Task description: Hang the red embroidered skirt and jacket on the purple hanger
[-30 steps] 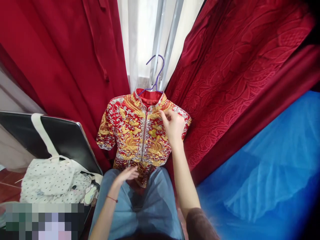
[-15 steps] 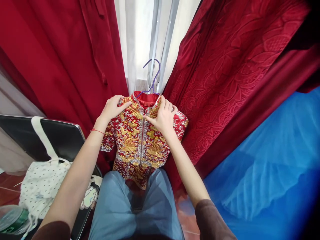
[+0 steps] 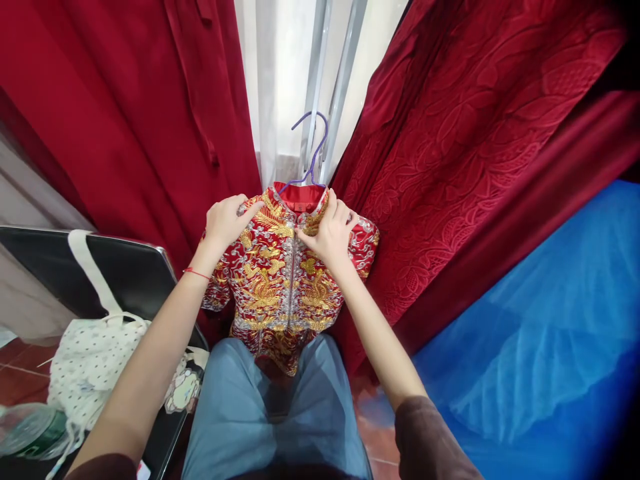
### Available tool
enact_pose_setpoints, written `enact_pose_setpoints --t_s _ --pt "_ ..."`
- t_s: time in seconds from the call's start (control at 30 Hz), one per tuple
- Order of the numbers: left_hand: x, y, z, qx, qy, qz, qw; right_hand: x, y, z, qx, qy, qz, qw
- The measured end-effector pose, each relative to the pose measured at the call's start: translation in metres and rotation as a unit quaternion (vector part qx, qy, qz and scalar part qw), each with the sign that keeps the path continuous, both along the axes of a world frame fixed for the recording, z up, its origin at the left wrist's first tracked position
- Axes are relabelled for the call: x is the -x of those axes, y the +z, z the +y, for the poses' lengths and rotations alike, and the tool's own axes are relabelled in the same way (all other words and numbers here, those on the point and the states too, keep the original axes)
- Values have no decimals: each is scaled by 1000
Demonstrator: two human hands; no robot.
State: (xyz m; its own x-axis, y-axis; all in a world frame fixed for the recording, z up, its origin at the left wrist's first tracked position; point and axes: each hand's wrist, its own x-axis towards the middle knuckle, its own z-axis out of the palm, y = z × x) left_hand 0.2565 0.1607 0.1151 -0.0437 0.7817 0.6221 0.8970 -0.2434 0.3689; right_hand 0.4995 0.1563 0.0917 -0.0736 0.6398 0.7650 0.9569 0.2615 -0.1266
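Observation:
A red jacket (image 3: 265,283) with gold and silver embroidery hangs upright in front of me, its lower edge between my knees. Its stand-up collar shows a red lining and a small label. From the neck rises the hook of a purple hanger (image 3: 315,143); the hanger's arms are inside the jacket. My left hand (image 3: 227,220) grips the shoulder on the left, thumb in front and fingers over the back. My right hand (image 3: 333,230) holds the jacket beside the collar on the right, its thumb near the front opening.
On the left a black chair (image 3: 125,273) bears a white dotted drawstring bag (image 3: 85,360) and a clear plastic bottle (image 3: 35,427). Red garments (image 3: 450,153) hang on both sides, with metal poles (image 3: 343,73) between them. Blue fabric (image 3: 540,333) spreads at the right.
The jacket, hanger and both hands sit slightly further right in the view, as do the surroundings. The grip of both hands looks the same.

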Motion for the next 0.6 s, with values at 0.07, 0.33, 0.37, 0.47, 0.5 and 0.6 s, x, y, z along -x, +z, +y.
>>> enact_pose_setpoints --t_s 0.07,0.33,0.37,0.47,0.5,0.6 --pt "14 0 2 18 -36 -39 998 -25 2 1 9 47 -20 999" --pt "67 -46 -5 113 8 -112 987 -120 -12 -20 74 90 69 991" --pt "69 -52 -10 105 27 -116 987 -121 -13 -27 70 85 92 990" --pt "69 -60 -28 70 65 -139 986 -117 -15 -48 55 65 153 985" --pt "69 -60 -34 62 70 -144 985 -116 -15 -53 56 64 168 982" --pt "67 -55 -47 46 72 -159 984 -118 -17 -59 74 75 192 976"
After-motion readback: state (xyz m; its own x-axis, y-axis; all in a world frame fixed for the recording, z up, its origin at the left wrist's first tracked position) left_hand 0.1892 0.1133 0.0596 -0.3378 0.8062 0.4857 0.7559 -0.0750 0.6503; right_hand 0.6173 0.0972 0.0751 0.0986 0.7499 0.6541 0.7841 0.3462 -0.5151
